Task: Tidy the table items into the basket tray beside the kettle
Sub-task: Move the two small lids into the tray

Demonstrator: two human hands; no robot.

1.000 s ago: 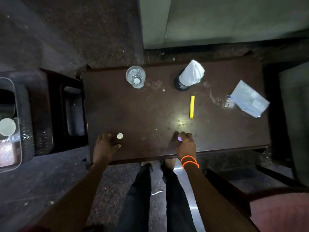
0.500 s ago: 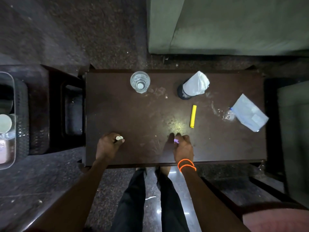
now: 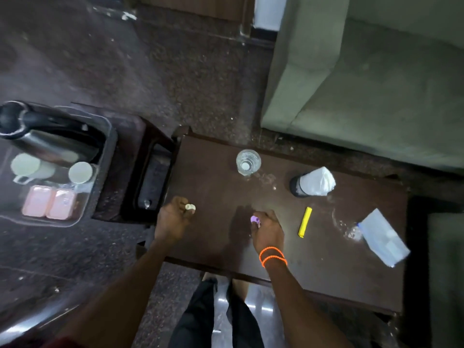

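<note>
While both my hands are already loaded, I log this as the pick-to-carry step.

step: pickup done on two small items, carry to the tray not yet started, I judge.
left hand [image 3: 173, 218]: pinched round a small whitish round piece [image 3: 190, 207], coin or cap, can't tell which; held just over the table [image 3: 216, 237] near its left edge.
right hand [image 3: 267, 229]: fingertips closed on a small purple piece [image 3: 254, 219], too small to name; low over the table middle.
next move: I'd swing both hands left, past the table edge, to the clear tray [image 3: 100, 187] and let go into a free patch; it looks crowded, so careful aim needed.
tray contents: one kettle [image 3: 45, 136], two white cups [image 3: 80, 172], two pink packets [image 3: 49, 204].
left on table: one glass [image 3: 248, 162], one dark holder with white tissue [image 3: 313, 183], one yellow stick [image 3: 305, 222], one blue-white sachet [image 3: 383, 238], some crumpled clear wrap [image 3: 347, 226] just beside it.
count: two items in hand, five on the table.
wrist: two orange bands [image 3: 272, 256] on my right.
risk: both pieces tiny, easy to drop on the way.
</note>
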